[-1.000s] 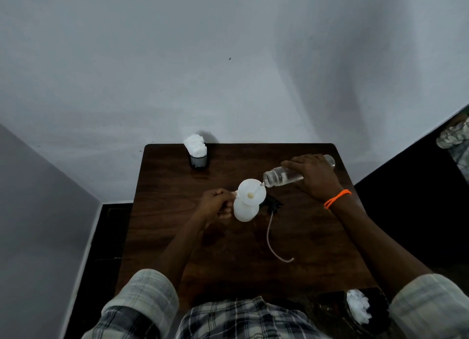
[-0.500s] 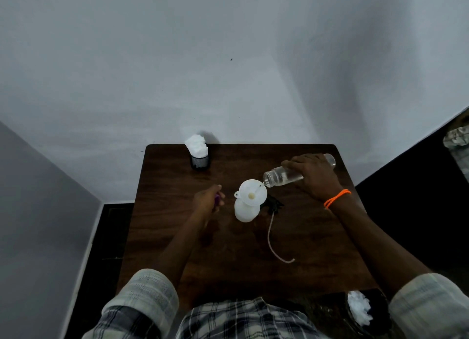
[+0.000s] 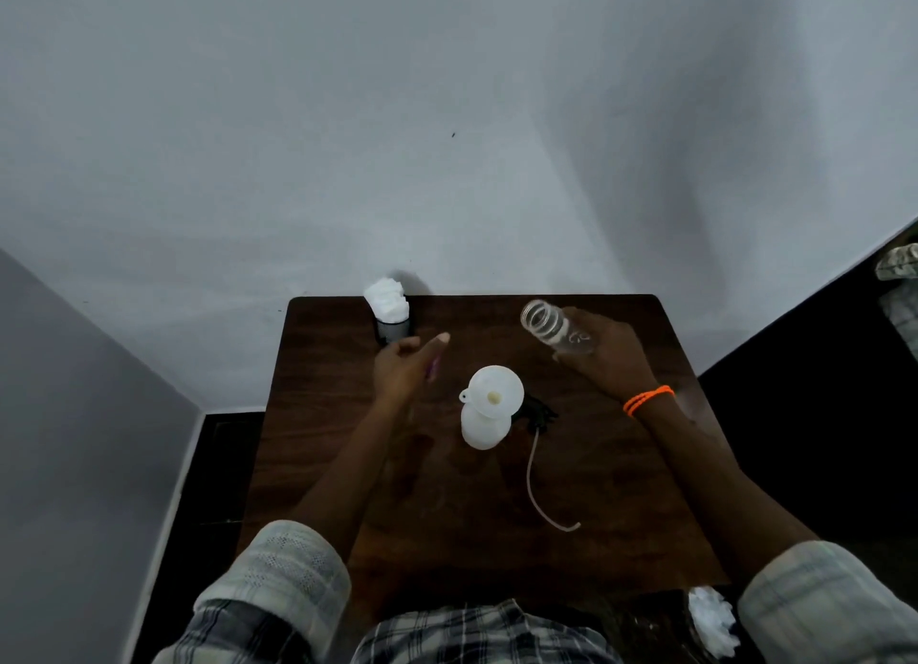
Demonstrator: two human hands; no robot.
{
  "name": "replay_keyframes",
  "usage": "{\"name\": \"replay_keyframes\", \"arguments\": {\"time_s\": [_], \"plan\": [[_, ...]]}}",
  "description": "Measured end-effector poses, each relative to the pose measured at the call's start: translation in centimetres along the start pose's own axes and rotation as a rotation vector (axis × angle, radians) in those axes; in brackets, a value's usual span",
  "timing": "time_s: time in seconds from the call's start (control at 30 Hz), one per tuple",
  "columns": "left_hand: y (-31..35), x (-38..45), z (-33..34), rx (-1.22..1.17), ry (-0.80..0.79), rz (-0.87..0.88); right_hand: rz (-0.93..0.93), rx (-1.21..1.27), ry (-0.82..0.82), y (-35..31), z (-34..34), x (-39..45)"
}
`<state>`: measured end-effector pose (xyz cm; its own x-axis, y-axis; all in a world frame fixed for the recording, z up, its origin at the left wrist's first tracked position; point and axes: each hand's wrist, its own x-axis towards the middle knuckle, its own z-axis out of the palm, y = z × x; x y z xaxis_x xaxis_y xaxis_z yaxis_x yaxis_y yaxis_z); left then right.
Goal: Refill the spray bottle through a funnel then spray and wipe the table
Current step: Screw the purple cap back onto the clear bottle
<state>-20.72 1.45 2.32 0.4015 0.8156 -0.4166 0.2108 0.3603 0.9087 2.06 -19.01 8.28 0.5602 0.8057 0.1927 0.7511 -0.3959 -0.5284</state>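
Dark wood counter carries everything. Nearest, a pale tube curls toward the black spray head lying just beside the white spray bottle, which stands upright with a white funnel seated in its neck. Left hand hovers beside the funnel, fingers extended, a small purple thing against the palm; its grip cannot be told. Right hand grips a clear bottle, mouth tilted up. Farthest, a dark cup of white tissues.
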Motion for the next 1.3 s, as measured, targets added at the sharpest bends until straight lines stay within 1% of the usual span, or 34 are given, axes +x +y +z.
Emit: {"name": "replay_keyframes", "arguments": {"time_s": [0.07, 0.2, 0.3, 0.37, 0.5, 0.7, 0.93, 1.1, 1.3], "plan": [[2.4, -0.3, 0.7, -0.051, -0.029, 0.102, 0.067, 0.086, 0.070, -0.8, -0.2, 0.8], [7.7, -1.0, 2.5, -0.130, -0.003, 0.310, 0.092, 0.267, 0.169, -3.9, -1.1, 2.2], [11.2, -1.2, 3.9, -0.172, -0.039, 0.450, 0.088, 0.373, 0.183, -6.6, -1.5, 3.1], [13.3, -1.5, 4.7, -0.185, -0.059, 0.514, 0.085, 0.419, 0.143, -8.0, -1.4, 3.5], [16.1, -1.8, 5.9, -0.219, -0.086, 0.528, 0.055, 0.521, 0.046, -9.9, -0.5, 3.7], [16.2, -2.4, 5.8, -0.092, -0.162, 0.550, 0.043, 0.572, 0.016, -11.3, 0.4, 3.4], [16.0, -3.1, 5.2, -0.069, -0.187, 0.566, 0.077, 0.603, 0.050, -11.9, 0.2, 3.2], [16.1, -3.0, 5.1, -0.068, -0.263, 0.612, 0.066, 0.606, 0.066, -12.2, 0.1, 3.1], [15.8, -2.4, 4.8, -0.208, -0.334, 0.523, 0.151, 0.722, 0.117, -12.1, 0.1, 3.4]]}}
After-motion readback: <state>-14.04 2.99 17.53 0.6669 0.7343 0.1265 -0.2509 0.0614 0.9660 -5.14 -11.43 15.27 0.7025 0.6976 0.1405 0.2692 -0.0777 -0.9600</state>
